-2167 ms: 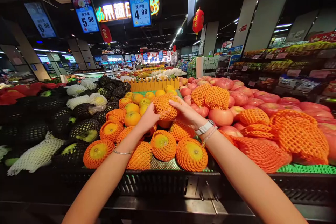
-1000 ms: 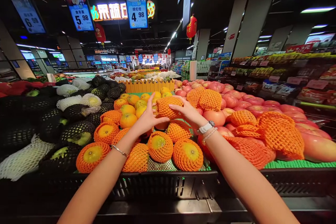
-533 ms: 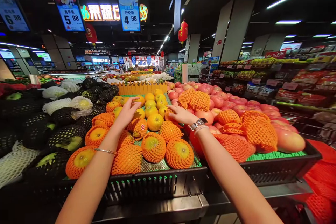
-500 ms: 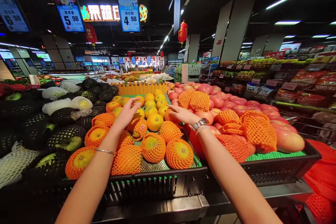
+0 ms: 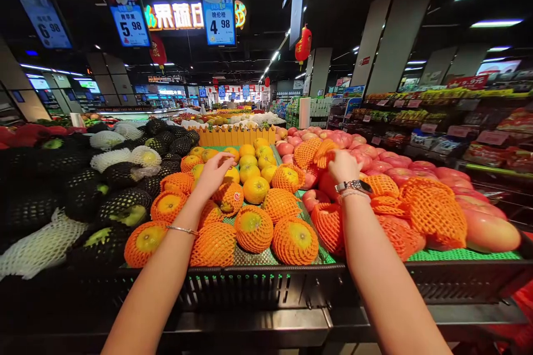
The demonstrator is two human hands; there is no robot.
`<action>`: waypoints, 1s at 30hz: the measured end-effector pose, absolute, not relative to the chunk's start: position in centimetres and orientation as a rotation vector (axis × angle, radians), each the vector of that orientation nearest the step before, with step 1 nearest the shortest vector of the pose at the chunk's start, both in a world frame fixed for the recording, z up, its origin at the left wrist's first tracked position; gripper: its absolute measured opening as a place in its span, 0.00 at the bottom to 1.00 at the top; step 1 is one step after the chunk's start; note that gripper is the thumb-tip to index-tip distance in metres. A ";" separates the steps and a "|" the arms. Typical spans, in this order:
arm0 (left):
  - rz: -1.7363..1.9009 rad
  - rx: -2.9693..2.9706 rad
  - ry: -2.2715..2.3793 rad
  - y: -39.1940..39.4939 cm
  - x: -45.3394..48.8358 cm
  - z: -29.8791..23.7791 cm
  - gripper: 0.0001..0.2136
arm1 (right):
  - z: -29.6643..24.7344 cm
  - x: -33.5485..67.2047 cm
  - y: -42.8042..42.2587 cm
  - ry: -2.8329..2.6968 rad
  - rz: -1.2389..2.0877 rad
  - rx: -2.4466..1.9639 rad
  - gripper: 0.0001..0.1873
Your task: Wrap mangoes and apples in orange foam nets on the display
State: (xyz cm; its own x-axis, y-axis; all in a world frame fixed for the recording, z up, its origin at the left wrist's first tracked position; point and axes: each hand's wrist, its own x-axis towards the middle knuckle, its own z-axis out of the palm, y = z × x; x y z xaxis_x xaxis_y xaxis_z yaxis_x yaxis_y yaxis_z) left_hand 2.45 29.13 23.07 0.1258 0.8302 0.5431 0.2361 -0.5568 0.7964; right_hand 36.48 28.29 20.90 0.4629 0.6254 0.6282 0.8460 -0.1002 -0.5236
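Note:
My left hand (image 5: pixel 213 174) hovers over the oranges (image 5: pixel 255 189), its fingers loosely stretched and nothing visible in them. Several oranges sit in orange foam nets, among them a netted orange (image 5: pixel 295 238) near the front; others are bare. Over the red apples (image 5: pixel 318 199) on the right, my right hand (image 5: pixel 345 168) is closed on an orange foam net (image 5: pixel 325 153), with its fingertips partly hidden. Another foam net (image 5: pixel 307 151) lies just left of it. More loose foam nets (image 5: pixel 433 208) rest on the apples beyond my wrist.
Fruit in black and white nets (image 5: pixel 125 177) is piled at left. A low yellow fence (image 5: pixel 233 136) stands behind the oranges. The black crate edge (image 5: pixel 266 272) runs along the front, above a metal ledge (image 5: pixel 250 319). Packaged goods fill shelves (image 5: pixel 437 127) at right.
My right hand has moved right, from the edge of the oranges to the apples, and has closed on a foam net. My left hand stays over the oranges. The view has shifted slightly left.

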 end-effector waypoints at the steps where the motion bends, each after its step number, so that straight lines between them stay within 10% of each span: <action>1: 1.512 1.879 1.017 29.0 2.5 23.1 0.10 | 21.5 35.9 28.0 -1.212 -0.386 -1.692 0.21; 12: 1.484 1.968 0.786 26.7 4.6 23.0 0.18 | 22.4 25.4 24.9 -1.904 0.191 -0.737 0.12; 30: 1.401 1.816 0.910 28.2 4.8 22.2 0.16 | 18.9 24.7 27.9 -2.122 -0.125 -0.750 0.22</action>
